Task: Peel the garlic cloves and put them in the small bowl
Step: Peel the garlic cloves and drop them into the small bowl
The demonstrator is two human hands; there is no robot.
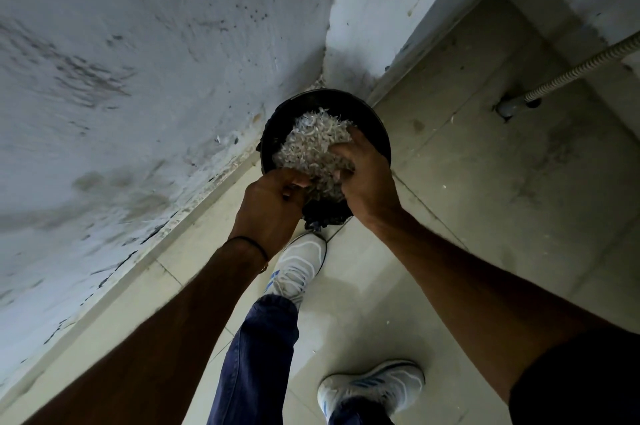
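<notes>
forearms (467, 289) over peels (311, 144) in black bin (379, 133), tiled floor (485, 199), stained wall (138, 60)

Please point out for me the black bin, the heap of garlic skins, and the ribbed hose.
black bin (377, 126): head view, on its right inner wall.
heap of garlic skins (311, 140): head view, on the middle of the heap.
ribbed hose (581, 68): head view, on its middle stretch.
</notes>
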